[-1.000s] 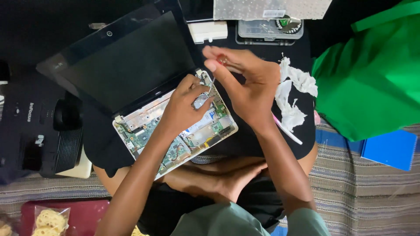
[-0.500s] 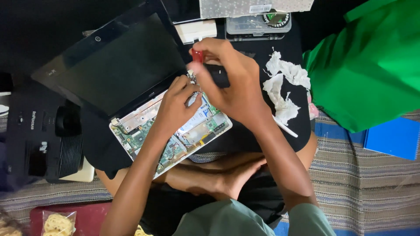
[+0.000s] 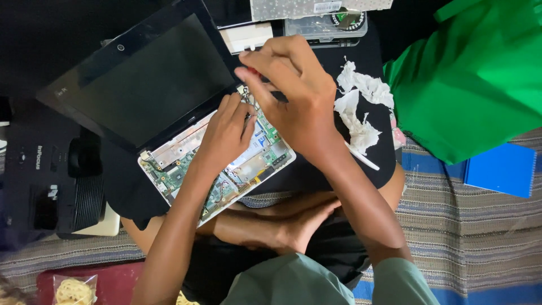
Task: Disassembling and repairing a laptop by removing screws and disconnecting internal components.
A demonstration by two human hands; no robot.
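An opened small laptop (image 3: 169,141) lies on a black cloth over my lap, its keyboard removed and its green circuit board (image 3: 248,164) exposed. My left hand (image 3: 226,133) rests on the board near the hinge, fingertips pinching at a small part. My right hand (image 3: 293,96) hovers just above the board's upper right corner, fingers closed around a screwdriver with a red handle (image 3: 254,72) and dark shaft, tip pointing down toward the board. The dark screen (image 3: 141,79) is tilted back to the upper left.
Crumpled white tissue (image 3: 358,107) lies right of the laptop. A clear plastic parts box (image 3: 322,25) and a white block sit beyond it. A green bag (image 3: 474,73) and blue notebook (image 3: 499,169) are at right. A black projector (image 3: 45,181) stands at left.
My right hand has come down and left over the board's upper corner with the screwdriver. My left hand stayed on the board. The view has shifted slightly.
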